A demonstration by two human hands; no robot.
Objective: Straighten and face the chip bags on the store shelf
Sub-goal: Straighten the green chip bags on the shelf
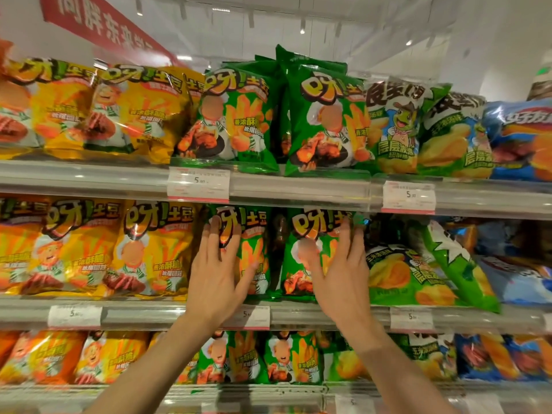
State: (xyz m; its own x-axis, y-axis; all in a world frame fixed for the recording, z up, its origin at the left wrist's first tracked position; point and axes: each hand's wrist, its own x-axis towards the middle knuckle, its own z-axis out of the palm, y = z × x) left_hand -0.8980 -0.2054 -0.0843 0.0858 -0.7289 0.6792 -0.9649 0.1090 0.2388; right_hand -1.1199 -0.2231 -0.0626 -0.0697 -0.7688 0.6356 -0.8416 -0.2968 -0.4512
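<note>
Green chip bags fill the centre of three store shelves, flanked by yellow bags (pixel 89 246) on the left and blue ones (pixel 513 264) on the right. On the middle shelf (pixel 298 315), the left hand (pixel 215 282) lies flat with fingers spread on the left green bag (pixel 254 252), while the right hand (pixel 343 276) presses its spread fingers on the right green bag (pixel 301 252); neither grip is clamped on anything. Both bags stand upright, fronts out, a dark gap between them. Too hard a push could likely tip them backward or crush the chips. A tilted bag (pixel 457 264) leans just right of the right hand, and a sideways nudge may topple it further. Price tags (pixel 257 316) clipped on the rail could be knocked by a wrist.
</note>
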